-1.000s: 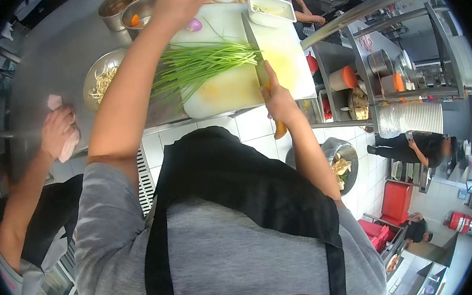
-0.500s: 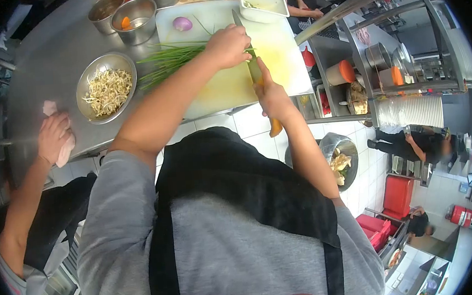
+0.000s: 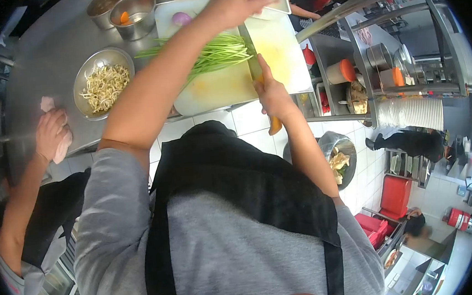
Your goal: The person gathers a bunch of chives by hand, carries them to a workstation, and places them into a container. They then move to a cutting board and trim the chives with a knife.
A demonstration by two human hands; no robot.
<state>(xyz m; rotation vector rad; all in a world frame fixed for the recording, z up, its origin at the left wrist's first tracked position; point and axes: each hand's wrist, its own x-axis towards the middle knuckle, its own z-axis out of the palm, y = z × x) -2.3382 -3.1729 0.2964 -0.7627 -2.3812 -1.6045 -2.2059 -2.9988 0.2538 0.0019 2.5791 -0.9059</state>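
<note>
My right hand (image 3: 274, 97) is wrapped round the orange handle of a kitchen knife (image 3: 254, 67), its index finger along the blade. The blade lies on the white cutting board (image 3: 291, 71), beside the cut ends of a bunch of green onions (image 3: 222, 52). Over the near side of a white rectangular tub (image 3: 283, 4) is my left hand (image 3: 240, 6), fingers bent and drawn together; whatever they hold is hidden. A peeled purple onion (image 3: 181, 19) sits at the board's far left, partly behind my left forearm.
Left of the board stand a bowl of bean sprouts (image 3: 105, 87) and a metal bowl with orange pieces (image 3: 136, 21). Another person's hand (image 3: 52, 131) rests on a cloth at the table edge. A metal rack (image 3: 403, 87) with stacked plates rises at right.
My left hand has left the green onions and moved up and right to the white tub. The knife hand has barely moved. The sprout bowl has tilted slightly in view.
</note>
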